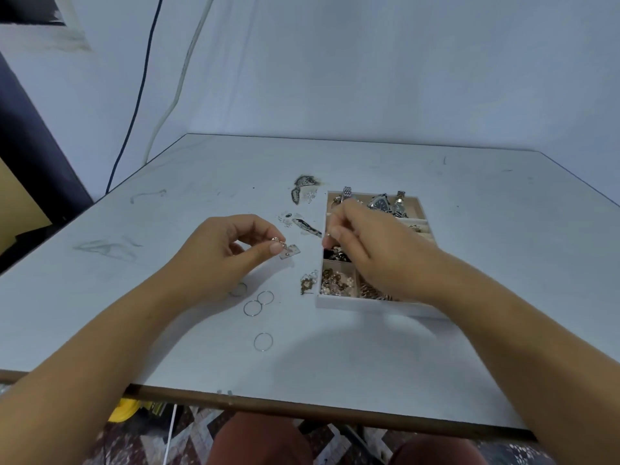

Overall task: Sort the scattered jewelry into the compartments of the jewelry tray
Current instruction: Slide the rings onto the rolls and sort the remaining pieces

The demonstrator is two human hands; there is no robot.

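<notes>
The left hand (228, 253) pinches a gold jewelry piece (281, 246) between thumb and forefinger. The right hand (365, 250) hovers over the jewelry tray (369, 303) with its fingers curled close together. Whether they hold anything cannot be told.

No legible text, label, brand, number or sign is present on any surface in view. The dial of the watch (380, 204) in the far compartment of the jewelry tray (369, 303) is too small to read.
</notes>
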